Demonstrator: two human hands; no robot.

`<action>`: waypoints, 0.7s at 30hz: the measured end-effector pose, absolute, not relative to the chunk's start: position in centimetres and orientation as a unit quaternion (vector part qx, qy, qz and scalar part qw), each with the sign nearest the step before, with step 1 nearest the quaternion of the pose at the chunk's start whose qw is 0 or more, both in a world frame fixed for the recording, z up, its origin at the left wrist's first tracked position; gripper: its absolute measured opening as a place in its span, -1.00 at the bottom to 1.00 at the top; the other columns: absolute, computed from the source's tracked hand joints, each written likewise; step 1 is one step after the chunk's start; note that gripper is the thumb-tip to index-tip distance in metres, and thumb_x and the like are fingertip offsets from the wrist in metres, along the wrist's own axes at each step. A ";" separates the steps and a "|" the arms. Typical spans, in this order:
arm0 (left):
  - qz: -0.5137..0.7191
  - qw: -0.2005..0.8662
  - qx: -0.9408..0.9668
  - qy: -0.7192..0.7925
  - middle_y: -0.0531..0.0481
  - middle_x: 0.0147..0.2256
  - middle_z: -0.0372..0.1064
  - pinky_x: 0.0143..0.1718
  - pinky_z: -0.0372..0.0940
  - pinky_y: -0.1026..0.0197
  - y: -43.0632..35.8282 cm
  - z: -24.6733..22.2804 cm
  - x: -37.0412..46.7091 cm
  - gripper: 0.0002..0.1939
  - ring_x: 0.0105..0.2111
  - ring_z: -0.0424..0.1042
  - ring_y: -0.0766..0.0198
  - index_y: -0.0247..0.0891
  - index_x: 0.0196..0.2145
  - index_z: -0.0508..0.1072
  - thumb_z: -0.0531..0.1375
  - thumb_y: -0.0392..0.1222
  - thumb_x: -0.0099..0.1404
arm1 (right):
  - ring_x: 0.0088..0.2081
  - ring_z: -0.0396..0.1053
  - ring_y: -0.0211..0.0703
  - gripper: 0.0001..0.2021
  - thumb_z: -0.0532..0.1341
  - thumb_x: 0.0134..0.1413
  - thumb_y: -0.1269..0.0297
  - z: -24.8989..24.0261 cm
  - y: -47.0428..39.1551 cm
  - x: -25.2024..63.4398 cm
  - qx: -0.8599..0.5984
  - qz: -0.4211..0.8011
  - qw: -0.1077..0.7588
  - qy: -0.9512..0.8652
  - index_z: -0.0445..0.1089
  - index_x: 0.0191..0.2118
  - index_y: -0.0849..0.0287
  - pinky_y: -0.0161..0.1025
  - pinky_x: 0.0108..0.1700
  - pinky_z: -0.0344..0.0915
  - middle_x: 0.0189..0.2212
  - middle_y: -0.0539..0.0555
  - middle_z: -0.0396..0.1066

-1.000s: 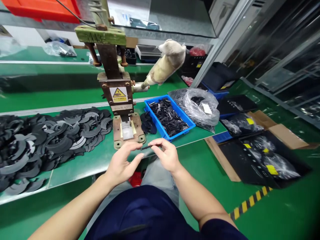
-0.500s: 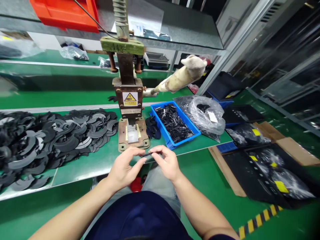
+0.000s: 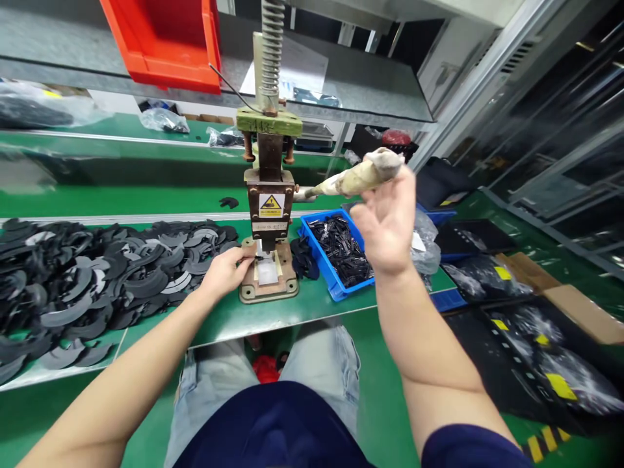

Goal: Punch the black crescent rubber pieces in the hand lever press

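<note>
A hand press (image 3: pixel 267 214) with a yellow warning label stands on the green bench (image 3: pixel 229 318). My left hand (image 3: pixel 225 271) rests at the left side of the press's base plate (image 3: pixel 268 286), fingertips pinched on a thin black strip at the white bed; the strip barely shows. My right hand (image 3: pixel 387 221) is raised with the palm towards me and the fingers spread, holding nothing. Its fingertips are at the end of the cloth-wrapped press lever (image 3: pixel 358 177).
A heap of black curved pieces (image 3: pixel 97 279) covers the bench to the left. Right of the press are a blue tray (image 3: pixel 327 286) of small black parts and a clear plastic bag (image 3: pixel 423 250). A red bin (image 3: pixel 166 39) sits on the shelf above; cartons and bagged parts lie on the floor, right.
Both hands held the thin black strip near my lap. Now my left hand has gone forward to the press bed, and my right hand has let go and risen to the lever.
</note>
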State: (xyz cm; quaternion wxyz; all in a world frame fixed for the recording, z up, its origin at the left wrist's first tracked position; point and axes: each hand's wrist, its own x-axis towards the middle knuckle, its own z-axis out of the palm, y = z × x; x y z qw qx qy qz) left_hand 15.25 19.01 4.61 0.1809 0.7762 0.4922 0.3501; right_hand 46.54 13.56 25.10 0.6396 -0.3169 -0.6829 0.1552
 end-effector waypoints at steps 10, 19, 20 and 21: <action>0.267 0.180 0.848 0.420 -0.17 -0.09 0.62 0.15 0.42 -0.04 21.0 5.6 16.7 -0.73 0.01 0.55 -0.01 -0.18 -0.17 0.65 0.13 -0.14 0.43 | -0.24 0.52 -0.31 -0.71 0.27 0.35 0.06 24.5 11.6 42.0 -0.289 0.097 0.626 -0.718 0.37 -0.35 0.11 -0.04 0.06 0.59 -0.36 -0.09 0.39; 0.267 0.211 0.845 0.413 -0.14 -0.05 0.61 0.16 0.40 0.02 21.0 6.3 15.6 -0.72 0.01 0.56 0.05 -0.20 -0.09 0.63 0.12 -0.14 0.48 | -0.12 0.52 -0.02 -0.86 0.33 0.14 0.32 14.6 9.2 42.8 -0.273 0.057 0.618 -0.735 0.38 -0.38 -0.04 0.37 0.37 0.35 -0.43 -0.04 0.44; 0.258 0.198 0.842 0.430 -0.15 -0.04 0.62 0.16 0.40 0.01 21.4 6.6 14.8 -0.72 0.02 0.55 0.04 -0.20 -0.08 0.63 0.12 -0.14 0.48 | -0.11 0.52 -0.02 -0.87 0.33 0.14 0.32 14.4 9.3 42.8 -0.275 0.057 0.619 -0.734 0.39 -0.37 -0.04 0.37 0.37 0.35 -0.43 -0.04 0.45; 0.250 0.176 0.835 0.458 -0.16 -0.04 0.62 0.15 0.39 -0.01 21.9 6.9 13.7 -0.72 0.02 0.55 0.01 -0.20 -0.07 0.63 0.12 -0.14 0.48 | -0.11 0.52 -0.01 -0.88 0.33 0.14 0.31 14.2 9.4 42.8 -0.274 0.056 0.623 -0.731 0.39 -0.37 -0.04 0.38 0.36 0.36 -0.44 -0.04 0.45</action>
